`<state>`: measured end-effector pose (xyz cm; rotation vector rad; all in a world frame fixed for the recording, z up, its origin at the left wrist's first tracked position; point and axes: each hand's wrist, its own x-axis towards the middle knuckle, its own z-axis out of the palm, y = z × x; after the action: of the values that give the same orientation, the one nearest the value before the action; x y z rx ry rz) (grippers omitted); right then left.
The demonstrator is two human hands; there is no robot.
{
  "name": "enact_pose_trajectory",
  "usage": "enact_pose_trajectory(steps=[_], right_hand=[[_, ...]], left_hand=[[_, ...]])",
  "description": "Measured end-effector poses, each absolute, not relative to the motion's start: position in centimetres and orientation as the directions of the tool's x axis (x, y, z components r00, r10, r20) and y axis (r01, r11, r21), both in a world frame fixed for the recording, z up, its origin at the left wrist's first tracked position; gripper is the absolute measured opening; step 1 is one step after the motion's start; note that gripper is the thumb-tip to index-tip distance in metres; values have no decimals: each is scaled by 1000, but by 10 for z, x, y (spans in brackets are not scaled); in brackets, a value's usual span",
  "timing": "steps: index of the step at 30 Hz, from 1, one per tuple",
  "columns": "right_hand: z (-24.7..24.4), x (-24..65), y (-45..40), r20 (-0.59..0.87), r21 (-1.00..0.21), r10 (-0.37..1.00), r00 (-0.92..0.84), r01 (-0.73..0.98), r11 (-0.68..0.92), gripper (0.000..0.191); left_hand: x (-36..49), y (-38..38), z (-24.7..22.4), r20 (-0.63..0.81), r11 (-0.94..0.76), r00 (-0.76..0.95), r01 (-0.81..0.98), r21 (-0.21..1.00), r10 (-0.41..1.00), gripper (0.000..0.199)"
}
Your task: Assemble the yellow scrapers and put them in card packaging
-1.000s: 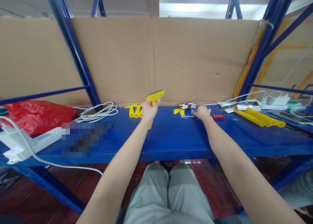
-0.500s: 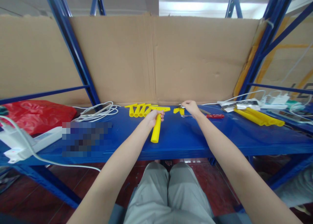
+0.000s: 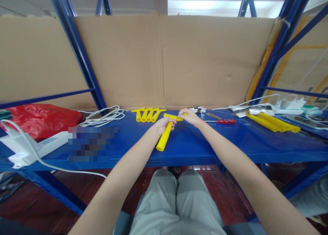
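My left hand (image 3: 165,124) is closed around a yellow T-shaped plastic handle (image 3: 164,137), whose tube end points down toward the table's front edge. Its flat crosspiece (image 3: 169,116) sticks out above my fingers. At the crosspiece's right end, my right hand (image 3: 189,116) pinches a small yellow piece (image 3: 185,114), mostly hidden by the fingers. To the left, several similar yellow T-shaped handles (image 3: 147,115) lie in a row. Right of my right hand are small white-and-dark strips (image 3: 200,110), tiny bright bits, a flat grey strip (image 3: 213,116) and a red-handled screwdriver (image 3: 227,121).
Several yellow tubes (image 3: 271,123) lie at the right of the blue table (image 3: 194,148). On the left are a red plastic bag (image 3: 46,120), a coiled white cable (image 3: 107,116) and a white power strip (image 3: 48,144). Cardboard (image 3: 210,60) stands behind.
My right hand has moved left from the small yellow pieces to the handle's crosspiece, now holding a small yellow piece. The handle in my left hand has tilted, its tube end shifting slightly left.
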<state>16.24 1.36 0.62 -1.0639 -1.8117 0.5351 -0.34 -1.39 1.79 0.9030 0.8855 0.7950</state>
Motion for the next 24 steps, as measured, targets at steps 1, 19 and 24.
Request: enact_pose_trajectory(steps=[1, 19, 24], right_hand=[[7, 163, 13, 501, -724, 844, -190, 442, 529, 13], [-1, 159, 13, 295, -914, 949, -112, 257, 314, 19], [0, 158, 7, 243, -920, 964, -113, 289, 266, 22]], left_hand=[[-3, -14, 18, -295, 401, 410, -201, 894, 863, 25], [-3, -21, 22, -260, 379, 398, -255, 890, 880, 25], [-2, -21, 22, -263, 383, 398, -259, 887, 879, 25]])
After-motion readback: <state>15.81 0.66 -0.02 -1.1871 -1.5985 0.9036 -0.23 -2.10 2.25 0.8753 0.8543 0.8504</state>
